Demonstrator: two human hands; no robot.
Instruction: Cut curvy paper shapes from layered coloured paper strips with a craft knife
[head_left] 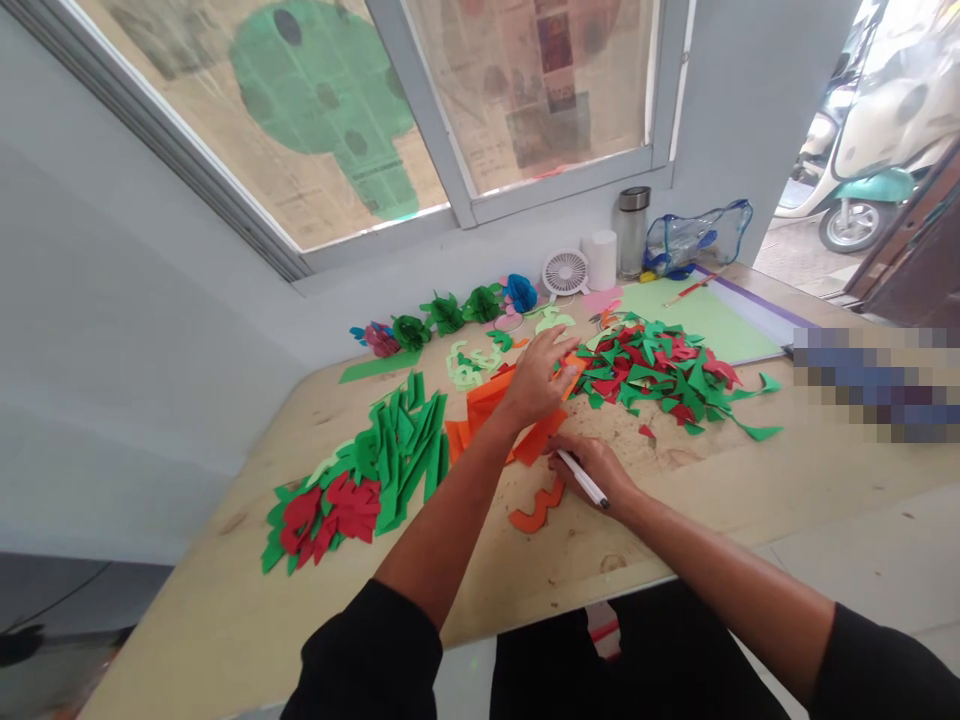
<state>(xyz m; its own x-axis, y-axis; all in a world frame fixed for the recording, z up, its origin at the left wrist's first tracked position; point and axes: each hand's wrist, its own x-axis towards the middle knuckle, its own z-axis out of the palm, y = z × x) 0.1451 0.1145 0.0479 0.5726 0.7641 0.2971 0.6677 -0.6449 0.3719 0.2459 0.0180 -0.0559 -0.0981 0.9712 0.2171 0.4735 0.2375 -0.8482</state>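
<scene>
My left hand (536, 378) reaches over the orange paper (489, 398), its fingers stretched out and apart. Whether the palm presses on the sheets cannot be seen. In my right hand (600, 465) is a white pen (582, 477) with a dark end, slanting down towards me. The fingertips of that hand are at the near edge of the orange paper. Just below them lies a wavy orange cut-out (534, 515), flat on the wooden table (630, 550). Part of the orange paper is hidden under my left hand and forearm.
Green strips (409, 450) and red cut-outs (352, 508) lie at left. A heap of green and red scraps (660, 370) is at right. Behind stand folded paper turtles (446, 314), a small fan (565, 273), a bottle (632, 235) and a clear pouch (701, 240).
</scene>
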